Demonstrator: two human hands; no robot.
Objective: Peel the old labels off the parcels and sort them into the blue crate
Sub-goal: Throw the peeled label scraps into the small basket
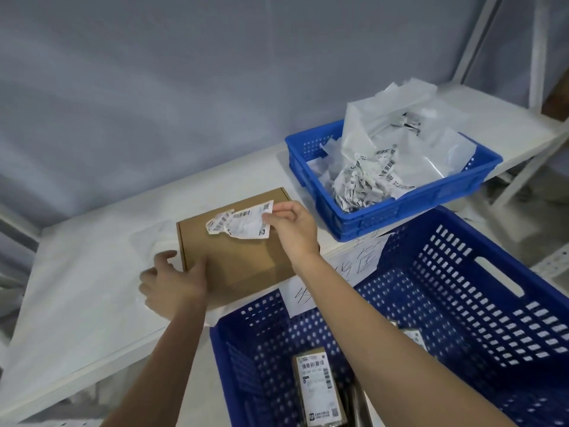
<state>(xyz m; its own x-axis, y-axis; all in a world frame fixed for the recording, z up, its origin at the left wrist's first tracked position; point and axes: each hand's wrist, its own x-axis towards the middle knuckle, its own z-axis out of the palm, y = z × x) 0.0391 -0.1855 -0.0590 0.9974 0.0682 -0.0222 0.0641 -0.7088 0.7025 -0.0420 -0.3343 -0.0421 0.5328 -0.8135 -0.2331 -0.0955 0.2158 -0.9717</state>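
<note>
Two bare hands work a brown cardboard parcel (234, 251) lying flat on the white table (77, 297): left hand (172, 283) presses its near-left corner with relaxed fingers; right hand (291, 228) pinches the crumpled shipping label (241, 223) (partly lifted) above the parcel's top.

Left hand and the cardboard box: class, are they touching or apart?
Touching. The head view shows the left hand resting on the cardboard box at its near left corner, thumb lying across the top face, with no gap visible.

One head-worn camera looks forward and down, close over the white table (77, 303), toward the grey wall (154, 87).
</note>
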